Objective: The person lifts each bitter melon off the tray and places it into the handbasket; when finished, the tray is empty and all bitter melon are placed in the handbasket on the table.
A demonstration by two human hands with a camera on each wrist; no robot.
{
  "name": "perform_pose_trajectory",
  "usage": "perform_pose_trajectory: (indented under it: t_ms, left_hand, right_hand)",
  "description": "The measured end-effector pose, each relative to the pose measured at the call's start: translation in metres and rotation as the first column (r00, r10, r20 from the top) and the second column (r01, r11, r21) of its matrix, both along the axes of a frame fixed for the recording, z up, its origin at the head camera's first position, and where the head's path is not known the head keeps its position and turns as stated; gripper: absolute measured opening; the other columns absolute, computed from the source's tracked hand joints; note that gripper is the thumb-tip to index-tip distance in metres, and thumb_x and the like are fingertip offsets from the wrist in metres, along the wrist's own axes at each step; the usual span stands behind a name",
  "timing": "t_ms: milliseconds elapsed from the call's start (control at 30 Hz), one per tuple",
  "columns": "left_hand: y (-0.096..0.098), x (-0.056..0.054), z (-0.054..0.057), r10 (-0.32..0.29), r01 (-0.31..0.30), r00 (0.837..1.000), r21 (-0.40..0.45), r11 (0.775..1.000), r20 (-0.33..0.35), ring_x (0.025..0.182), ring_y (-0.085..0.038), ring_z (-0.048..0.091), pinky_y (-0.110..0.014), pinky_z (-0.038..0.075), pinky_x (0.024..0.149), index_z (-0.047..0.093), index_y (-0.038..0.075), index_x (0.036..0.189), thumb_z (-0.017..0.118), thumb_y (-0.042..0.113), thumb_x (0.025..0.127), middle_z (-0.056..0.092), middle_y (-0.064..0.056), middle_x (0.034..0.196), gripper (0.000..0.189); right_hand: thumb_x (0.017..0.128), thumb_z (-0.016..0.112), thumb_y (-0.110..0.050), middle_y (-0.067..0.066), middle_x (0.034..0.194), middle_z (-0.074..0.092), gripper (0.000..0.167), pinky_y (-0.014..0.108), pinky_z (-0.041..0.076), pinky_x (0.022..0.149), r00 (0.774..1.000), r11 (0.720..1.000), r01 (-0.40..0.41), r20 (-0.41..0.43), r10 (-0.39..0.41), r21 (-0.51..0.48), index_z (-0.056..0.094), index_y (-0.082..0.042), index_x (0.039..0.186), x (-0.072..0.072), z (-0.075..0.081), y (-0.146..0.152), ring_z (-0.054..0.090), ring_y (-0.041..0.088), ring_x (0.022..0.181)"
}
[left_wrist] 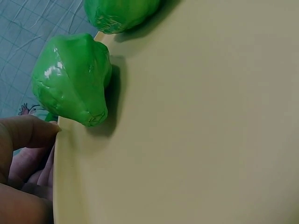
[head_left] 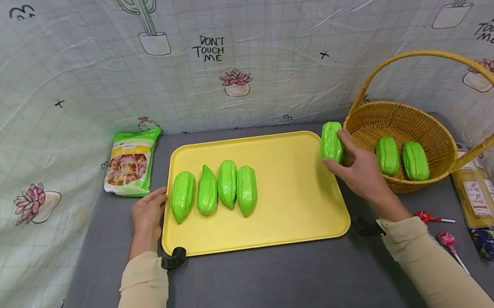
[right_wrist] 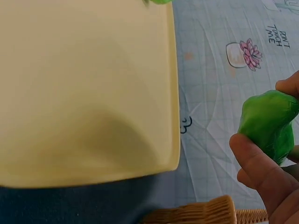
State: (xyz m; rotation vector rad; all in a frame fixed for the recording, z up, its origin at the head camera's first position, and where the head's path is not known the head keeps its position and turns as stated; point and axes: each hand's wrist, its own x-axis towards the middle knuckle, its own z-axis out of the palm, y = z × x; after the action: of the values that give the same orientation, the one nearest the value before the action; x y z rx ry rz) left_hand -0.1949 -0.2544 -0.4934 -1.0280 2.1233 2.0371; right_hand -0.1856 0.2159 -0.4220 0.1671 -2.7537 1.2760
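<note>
My right hand (head_left: 359,166) grips a green starfruit (head_left: 332,142), a glossy ribbed fruit, between thumb and fingers. It is at the tray's far right corner, beside the basket; the right wrist view shows the starfruit (right_wrist: 268,122) held up, apart from the tray (right_wrist: 93,70). My left hand (head_left: 150,215) pinches the left rim of the yellow tray (head_left: 299,194). Several starfruits (head_left: 206,191) lie side by side on the tray's left half. Two more starfruits (head_left: 388,155) sit in the wicker basket (head_left: 437,129). In the left wrist view a starfruit (left_wrist: 70,79) lies close to the pinched rim.
A green food packet (head_left: 132,162) lies behind the left hand. Right of the basket's front is a long pasta-like packet (head_left: 485,208). Two lollipops (head_left: 446,239) lie near the right forearm. A patterned cloth (head_left: 279,52) hangs behind the grey table (head_left: 269,296).
</note>
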Motion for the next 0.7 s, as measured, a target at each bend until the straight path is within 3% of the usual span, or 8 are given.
perform_pose_trajectory:
  t_ms: [267,500,700]
  left_hand:
    - [0.0,0.001,0.002,-0.015,0.015,1.0,0.002,1.0,0.008,0.132,-0.018,0.059,-0.034,0.049,0.113,0.064,0.011,0.14,0.059,0.014,0.103,0.056,-0.011,0.15,0.038]
    - [0.0,0.002,0.003,-0.015,0.015,1.0,0.001,1.0,0.002,0.112,-0.007,0.065,-0.026,0.053,0.102,0.066,0.011,0.138,0.06,0.014,0.102,0.063,-0.007,0.14,0.037]
    - [-0.001,0.002,0.001,-0.004,0.004,1.0,0.002,1.0,0.001,0.107,-0.005,0.065,-0.018,0.054,0.091,0.066,0.011,0.138,0.06,0.013,0.101,0.066,-0.005,0.133,0.037]
  right_hand:
    - [0.099,0.069,-0.03,0.011,0.171,0.012,0.084,0.055,0.043,0.112,0.999,0.999,0.04,0.01,-0.04,-0.025,0.018,-0.012,0.164,0.0,0.006,0.017,0.035,0.041,0.149]
    - [0.099,0.067,-0.031,0.011,0.171,0.012,0.084,0.056,0.039,0.115,0.997,0.996,0.081,0.0,-0.081,-0.027,0.018,-0.011,0.164,-0.004,0.005,0.032,0.029,0.039,0.152]
    - [0.099,0.065,-0.035,0.01,0.171,0.013,0.083,0.056,0.043,0.112,0.993,0.993,0.121,-0.001,-0.121,-0.012,0.018,-0.014,0.164,-0.006,0.006,0.043,0.039,0.044,0.146]
